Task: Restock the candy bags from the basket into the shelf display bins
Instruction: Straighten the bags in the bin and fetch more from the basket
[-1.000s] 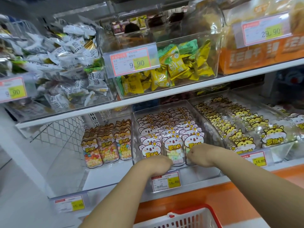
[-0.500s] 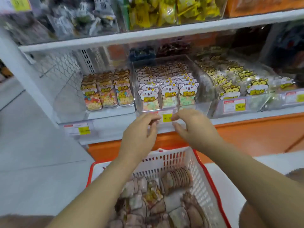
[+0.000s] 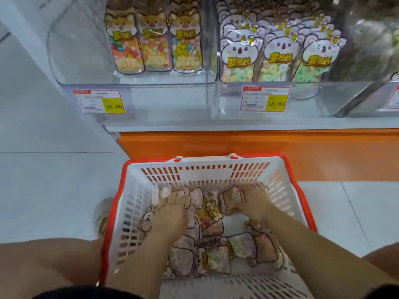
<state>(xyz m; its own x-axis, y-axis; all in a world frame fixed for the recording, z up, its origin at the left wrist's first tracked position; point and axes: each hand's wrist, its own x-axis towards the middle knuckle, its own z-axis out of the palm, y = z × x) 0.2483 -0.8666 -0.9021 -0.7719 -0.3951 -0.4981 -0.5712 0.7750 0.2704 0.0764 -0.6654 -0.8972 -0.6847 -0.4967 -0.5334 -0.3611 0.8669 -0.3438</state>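
Note:
A white basket with a red rim (image 3: 216, 169) stands on the floor below me, with several candy bags (image 3: 207, 214) lying loose in it. My left hand (image 3: 174, 203) rests flat on the bags at the basket's far left, fingers stretched forward. My right hand (image 3: 253, 199) lies over an upright stack of bags (image 3: 230, 198) at the far right, fingers on top and thumb along its side. Above, a clear bin (image 3: 133, 83) holds three rows of bear bags (image 3: 155, 39), with room at its left. The neighbouring bin (image 3: 302, 91) is packed with koala bags (image 3: 278, 50).
Price tags (image 3: 98, 101) hang on the bin fronts. An orange base panel (image 3: 259, 147) runs under the white shelf edge, just behind the basket. My bare knees (image 3: 49, 262) flank the basket on the grey tiled floor. Another clear bin (image 3: 367, 61) sits at the right.
Both hands left the koala bin's front and dropped into the basket. My view tilted down from the shelves to the basket.

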